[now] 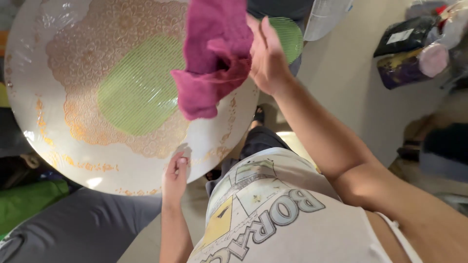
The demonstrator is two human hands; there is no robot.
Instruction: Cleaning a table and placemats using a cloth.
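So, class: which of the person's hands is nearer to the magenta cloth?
The right. The right hand grips the magenta cloth above the round table; the left hand rests lower down on the table's near edge, apart from the cloth.

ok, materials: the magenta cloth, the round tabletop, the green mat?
Magenta cloth: soft napped fabric, maybe microfibre or terry; it drapes and folds limply.
Round tabletop: glossy white with gold lace pattern under shiny clear film; base unclear.
Green mat: ribbed, probably plastic.
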